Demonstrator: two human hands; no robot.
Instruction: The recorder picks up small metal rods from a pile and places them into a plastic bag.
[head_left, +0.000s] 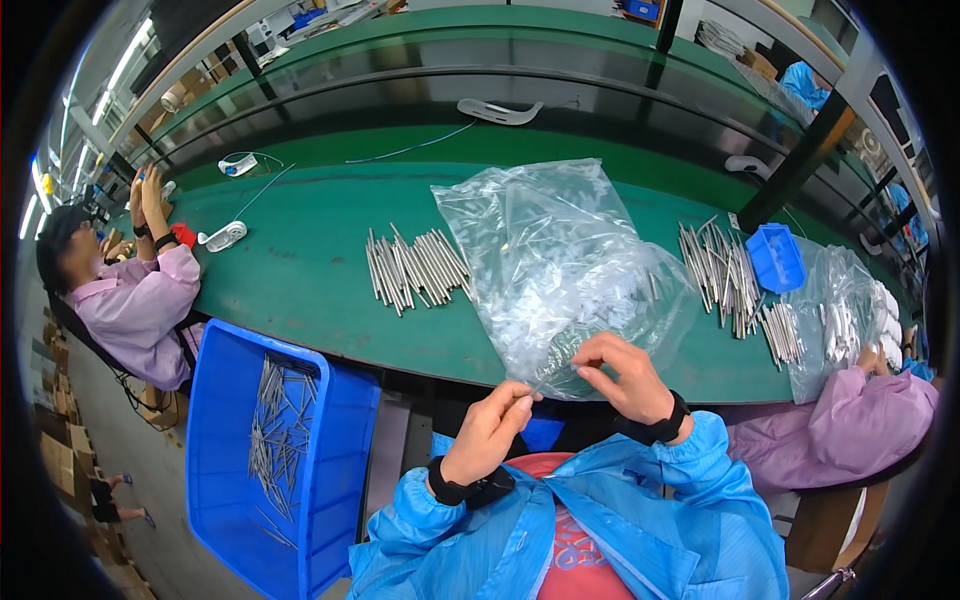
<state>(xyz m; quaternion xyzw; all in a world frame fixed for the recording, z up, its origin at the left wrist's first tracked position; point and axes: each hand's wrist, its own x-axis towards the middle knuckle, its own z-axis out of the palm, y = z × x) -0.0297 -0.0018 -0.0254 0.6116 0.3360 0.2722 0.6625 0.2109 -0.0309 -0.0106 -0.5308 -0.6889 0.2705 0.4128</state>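
Note:
At the table's front edge, my left hand (488,430) is closed in a pinch, with a small thin piece just showing at its fingertips; its kind I cannot make out. My right hand (628,382) is a little higher and to the right, thumb and fingers curled together over the near part of a clear plastic bag (545,215). Whatever it pinches is too small to name. Inside the bag lie many small whitish translucent pieces (590,290), and some greyish ones near my fingers. Thin metal tubes (415,268) lie in a row left of the bag.
More metal tubes (722,275) lie to the right, near a small blue bin (775,258). A large blue tub (345,450) with loose metal rods (280,430) stands at lower left. White plastic parts (222,237) lie at the far left. People in pink sleeves (145,320) sit on both sides.

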